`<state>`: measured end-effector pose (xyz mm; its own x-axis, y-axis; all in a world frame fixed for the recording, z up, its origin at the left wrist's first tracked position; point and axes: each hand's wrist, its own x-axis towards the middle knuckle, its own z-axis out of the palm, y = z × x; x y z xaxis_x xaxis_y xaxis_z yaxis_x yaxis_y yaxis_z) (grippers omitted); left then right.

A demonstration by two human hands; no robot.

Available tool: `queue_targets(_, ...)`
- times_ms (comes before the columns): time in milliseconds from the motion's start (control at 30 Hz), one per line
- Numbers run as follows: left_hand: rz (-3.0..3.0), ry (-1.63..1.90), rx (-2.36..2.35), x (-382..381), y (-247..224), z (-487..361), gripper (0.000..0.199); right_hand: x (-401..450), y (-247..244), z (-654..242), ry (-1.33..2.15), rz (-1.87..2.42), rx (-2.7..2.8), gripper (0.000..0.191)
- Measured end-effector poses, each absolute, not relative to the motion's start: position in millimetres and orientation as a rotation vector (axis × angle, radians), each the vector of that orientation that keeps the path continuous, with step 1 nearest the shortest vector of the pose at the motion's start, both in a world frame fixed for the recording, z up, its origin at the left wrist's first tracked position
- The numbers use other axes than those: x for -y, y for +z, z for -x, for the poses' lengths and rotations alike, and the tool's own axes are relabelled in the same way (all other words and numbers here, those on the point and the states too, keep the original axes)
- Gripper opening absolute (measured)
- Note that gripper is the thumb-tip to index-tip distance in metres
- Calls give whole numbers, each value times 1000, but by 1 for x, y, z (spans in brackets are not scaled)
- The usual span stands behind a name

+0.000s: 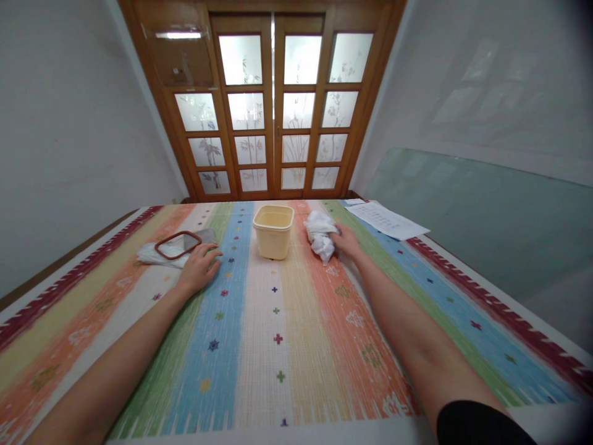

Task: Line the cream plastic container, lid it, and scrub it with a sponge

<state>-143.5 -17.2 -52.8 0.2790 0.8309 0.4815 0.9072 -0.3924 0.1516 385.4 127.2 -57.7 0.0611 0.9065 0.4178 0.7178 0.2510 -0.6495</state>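
A cream, squarish plastic bin [273,238] stands upright in the middle of the far half of the table, between my hands. On its right lies a crumpled white bundle [320,233], thin plastic or cloth, I cannot tell which. My right hand [346,241] grips the bundle's right side, its fingertips partly hidden. To the left, my left hand [200,267] rests with fingers stretched out on the tablecloth. Just beyond it a brown rounded-square ring [159,251] lies on a flattened whitish and grey sheet [147,254]; the hand is close to their near edge.
A striped, colourful tablecloth [259,346] covers the table. Printed paper sheets [389,220] lie at the far right edge. Behind the table are wooden doors with glass panes [273,111]. A pale green panel [463,210] leans along the right wall.
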Motion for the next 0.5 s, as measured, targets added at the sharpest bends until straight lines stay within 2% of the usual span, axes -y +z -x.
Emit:
queue_targets(233,2435,-794,1563,20,-50,132,29,-115,-4,-346,587,1209,1311,29)
queue_targets(367,2470,-874,1498,25,-39,110,26,-97,26,-327,845,1050,1209,35)
queue_targets(500,2540,-982,1341,32,-20,72,23,-74,53,-313,1054,903,1232,33)
